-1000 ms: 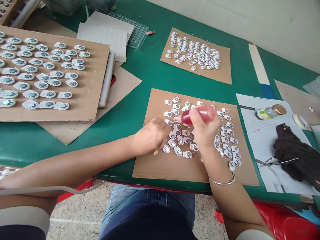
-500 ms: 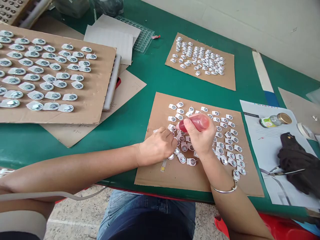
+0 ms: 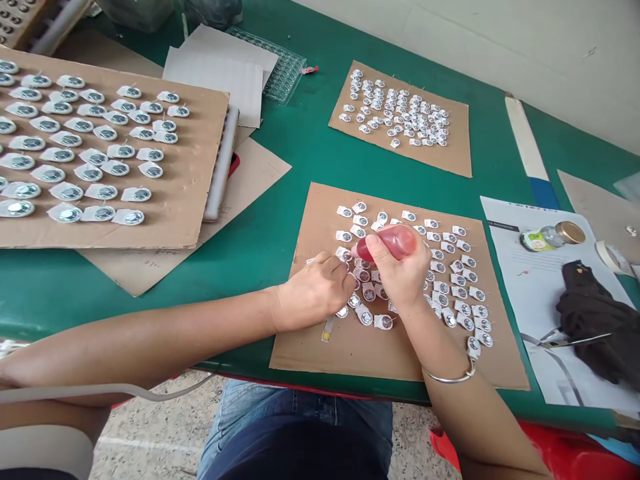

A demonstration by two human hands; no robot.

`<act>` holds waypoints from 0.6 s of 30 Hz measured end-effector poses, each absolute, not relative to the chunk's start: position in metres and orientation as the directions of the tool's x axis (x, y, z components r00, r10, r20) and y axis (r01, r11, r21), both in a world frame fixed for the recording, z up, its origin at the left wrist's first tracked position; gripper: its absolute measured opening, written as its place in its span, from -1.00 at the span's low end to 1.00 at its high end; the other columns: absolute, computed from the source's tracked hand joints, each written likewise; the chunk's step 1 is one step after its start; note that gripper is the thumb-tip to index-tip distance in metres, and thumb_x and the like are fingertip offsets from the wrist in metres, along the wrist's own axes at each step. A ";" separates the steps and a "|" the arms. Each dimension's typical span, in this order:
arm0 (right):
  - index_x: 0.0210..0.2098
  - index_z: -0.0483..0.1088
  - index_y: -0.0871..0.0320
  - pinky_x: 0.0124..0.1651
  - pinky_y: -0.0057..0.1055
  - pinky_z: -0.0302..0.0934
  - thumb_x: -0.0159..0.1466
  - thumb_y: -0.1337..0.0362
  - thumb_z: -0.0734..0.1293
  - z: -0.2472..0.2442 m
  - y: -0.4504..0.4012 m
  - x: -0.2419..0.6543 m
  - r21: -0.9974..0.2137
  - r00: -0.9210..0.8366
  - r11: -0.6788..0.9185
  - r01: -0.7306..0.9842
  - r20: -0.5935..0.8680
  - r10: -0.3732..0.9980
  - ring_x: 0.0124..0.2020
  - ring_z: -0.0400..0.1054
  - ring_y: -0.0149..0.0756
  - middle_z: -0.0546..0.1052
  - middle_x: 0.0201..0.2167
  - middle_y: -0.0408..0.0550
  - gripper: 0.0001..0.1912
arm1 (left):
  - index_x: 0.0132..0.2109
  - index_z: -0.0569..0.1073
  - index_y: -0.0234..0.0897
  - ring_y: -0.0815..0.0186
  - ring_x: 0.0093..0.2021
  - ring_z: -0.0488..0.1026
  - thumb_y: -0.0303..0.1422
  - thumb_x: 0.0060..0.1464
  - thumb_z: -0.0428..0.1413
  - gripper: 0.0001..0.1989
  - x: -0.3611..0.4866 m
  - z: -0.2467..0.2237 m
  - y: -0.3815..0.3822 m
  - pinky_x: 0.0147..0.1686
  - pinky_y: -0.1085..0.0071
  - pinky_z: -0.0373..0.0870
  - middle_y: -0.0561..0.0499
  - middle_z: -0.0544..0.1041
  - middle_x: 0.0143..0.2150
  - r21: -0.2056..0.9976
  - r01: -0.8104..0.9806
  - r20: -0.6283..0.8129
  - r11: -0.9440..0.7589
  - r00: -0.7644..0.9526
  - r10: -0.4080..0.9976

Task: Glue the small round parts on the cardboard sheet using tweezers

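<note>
In my right hand (image 3: 403, 273) is a soft red squeeze bottle (image 3: 397, 241), tipped with its nozzle pointing left and down. The nozzle end is close to a small white tabbed disc (image 3: 344, 254) with a silvery centre, beside my left fingers. My left hand (image 3: 320, 287) rests low over the cardboard sheet (image 3: 310, 353) with its fingers curled together; whatever they pinch is hidden. From below that hand a pale strip with a yellow end (image 3: 327, 333) sticks out. Many similar discs (image 3: 459, 292) lie in loose rows on the sheet.
More discs lie on a far cardboard sheet (image 3: 460, 150) and a raised left board (image 3: 190, 213). At right, white paper (image 3: 530, 267) bears a glass jar (image 3: 553, 236), dark cloth (image 3: 595, 320) and scissors (image 3: 575, 341). A clear plastic tray (image 3: 285, 77) sits at the back.
The view has shifted very slightly. Both hands and the red bottle stay almost where they were, with no clear change in grip.
</note>
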State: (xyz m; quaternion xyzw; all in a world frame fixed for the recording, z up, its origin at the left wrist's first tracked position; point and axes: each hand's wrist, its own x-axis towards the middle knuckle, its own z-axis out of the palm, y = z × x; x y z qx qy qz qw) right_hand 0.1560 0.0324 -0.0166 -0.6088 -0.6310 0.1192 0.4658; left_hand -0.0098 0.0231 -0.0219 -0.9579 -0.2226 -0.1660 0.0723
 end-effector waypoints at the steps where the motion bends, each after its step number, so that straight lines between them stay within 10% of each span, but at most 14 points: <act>1: -0.42 0.36 0.18 -0.25 -0.34 0.29 0.09 0.07 0.37 -0.017 0.032 0.156 -0.717 0.176 0.232 0.658 0.445 0.878 -0.40 0.36 -0.37 0.47 -0.45 -0.11 -0.71 | -0.47 0.32 -0.36 0.26 -0.49 0.31 -0.63 0.06 -0.13 -0.77 -0.010 -0.021 0.023 -0.50 0.31 0.17 -0.07 0.38 -0.52 -0.069 0.451 0.351 -0.890 0.846 0.402; 18: -0.40 0.36 0.18 -0.32 -0.36 0.29 0.09 0.07 0.37 -0.017 0.036 0.158 -0.693 0.178 0.267 0.670 0.499 0.848 -0.40 0.36 -0.37 0.47 -0.43 -0.10 -0.72 | -0.47 0.31 -0.36 0.27 -0.48 0.30 -0.62 0.04 -0.09 -0.81 -0.011 -0.022 0.024 -0.49 0.33 0.17 -0.07 0.37 -0.51 -0.056 0.454 0.354 -0.889 0.842 0.408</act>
